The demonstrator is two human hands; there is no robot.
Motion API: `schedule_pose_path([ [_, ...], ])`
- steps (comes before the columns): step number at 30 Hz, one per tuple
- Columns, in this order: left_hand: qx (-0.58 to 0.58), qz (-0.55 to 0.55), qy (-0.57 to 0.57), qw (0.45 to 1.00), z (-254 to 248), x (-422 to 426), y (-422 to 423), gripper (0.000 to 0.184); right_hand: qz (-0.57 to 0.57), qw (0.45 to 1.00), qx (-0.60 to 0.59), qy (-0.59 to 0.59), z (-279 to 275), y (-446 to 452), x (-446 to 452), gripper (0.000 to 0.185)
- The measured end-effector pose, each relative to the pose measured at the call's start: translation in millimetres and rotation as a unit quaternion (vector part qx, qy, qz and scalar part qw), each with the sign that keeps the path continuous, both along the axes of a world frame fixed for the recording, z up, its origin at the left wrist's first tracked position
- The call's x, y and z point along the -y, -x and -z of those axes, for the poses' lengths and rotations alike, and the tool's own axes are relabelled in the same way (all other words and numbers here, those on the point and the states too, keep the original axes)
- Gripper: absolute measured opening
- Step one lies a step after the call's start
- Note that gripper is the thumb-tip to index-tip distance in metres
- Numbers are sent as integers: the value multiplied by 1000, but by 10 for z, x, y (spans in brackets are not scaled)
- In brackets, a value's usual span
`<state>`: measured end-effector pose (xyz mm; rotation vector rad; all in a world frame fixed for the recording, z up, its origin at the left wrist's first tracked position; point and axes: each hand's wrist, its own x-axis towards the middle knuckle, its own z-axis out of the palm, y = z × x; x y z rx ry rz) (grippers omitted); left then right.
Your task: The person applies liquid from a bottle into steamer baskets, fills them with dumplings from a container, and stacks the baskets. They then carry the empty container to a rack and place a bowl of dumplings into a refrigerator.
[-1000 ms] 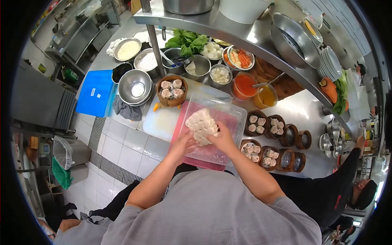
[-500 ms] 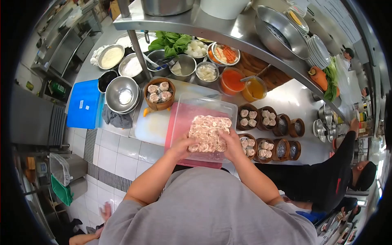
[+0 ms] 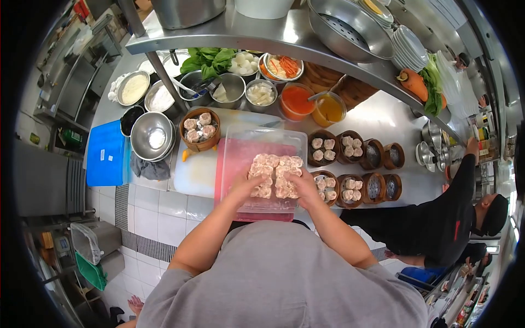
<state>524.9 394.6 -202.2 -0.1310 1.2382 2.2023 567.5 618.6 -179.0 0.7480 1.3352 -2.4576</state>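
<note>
A slab of pinkish, pleated siu mai dumplings is parted by a gap over a clear plastic container. Around the left block of dumplings my left hand is closed, thumb on top. My right hand grips the right block of dumplings the same way. Beneath the container lies a red cutting board. To the left, a bamboo steamer holds several siu mai. At the right, small bamboo steamers stand in two rows; some hold dumplings, others only perforated liners.
A steel shelf crosses above the counter. Stacked metal bowls and a blue plastic box are at the left. Behind are ingredient bowls, an orange sauce tub and a yellow one. A person in black works at the right.
The slab of dumplings, in one piece before, is now split into two blocks, one in each hand. The whole view has shifted slightly.
</note>
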Motion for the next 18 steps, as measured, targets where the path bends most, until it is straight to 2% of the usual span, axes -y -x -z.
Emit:
schedule_pose_path([
  [2,-92,49,259,960,107,44,72,51,-36,989,1,-141,171,4,-100,49],
  [3,-92,49,259,960,163,64,78,51,-36,989,2,-141,176,-4,-123,49],
  [5,-55,45,128,989,282,121,73,52,-48,989,34,-136,200,-34,-149,47],
  [8,-38,34,141,989,538,185,132,58,-70,983,34,-165,258,-27,-188,45],
  [9,-37,37,143,988,489,190,143,58,-69,984,36,-163,278,-25,-209,45],
  [10,-148,14,297,943,385,196,154,59,-99,963,21,-249,298,-16,-237,45],
  [11,-255,-9,439,862,277,192,157,59,-129,934,6,-334,312,-12,-263,46],
  [12,-256,-8,439,861,222,174,131,59,-128,934,6,-334,330,-22,-286,46],
  [14,-424,-116,574,691,112,102,70,62,-128,943,-18,-307,365,-30,-327,54],
  [15,-425,-115,574,691,-77,40,51,62,-126,943,-17,-307,279,-32,-332,54],
  [17,-530,-108,564,624,-467,-78,18,55,-180,970,-79,-140,-113,-42,-286,61],
  [18,-531,-107,564,624,-374,-128,73,55,-179,971,-79,-139,-269,-33,-270,61],
])
